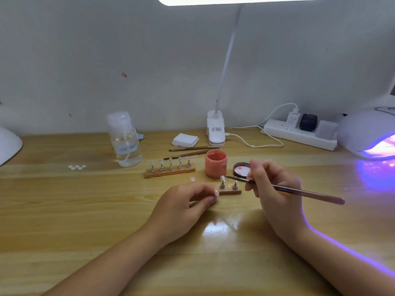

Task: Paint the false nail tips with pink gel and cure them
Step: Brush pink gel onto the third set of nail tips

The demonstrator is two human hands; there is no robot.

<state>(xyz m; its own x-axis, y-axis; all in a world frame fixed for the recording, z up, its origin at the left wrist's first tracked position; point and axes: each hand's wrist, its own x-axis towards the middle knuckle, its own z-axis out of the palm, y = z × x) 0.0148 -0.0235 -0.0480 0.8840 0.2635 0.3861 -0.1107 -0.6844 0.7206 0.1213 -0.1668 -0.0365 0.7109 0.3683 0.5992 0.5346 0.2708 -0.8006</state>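
The right hand (275, 189) pinches a thin gel brush (284, 190), its bristles at a clear nail tip (222, 178) on the near wooden stand (232, 191). The left hand (183, 201) grips, seemingly, the stand's left end. Tips look light and flimsy; steady the base instead.

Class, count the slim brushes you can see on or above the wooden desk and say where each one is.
3. Two slim brown-handled brushes lie side by side behind the open pink gel jar; a third brush is held in the right hand. None looks hidden.
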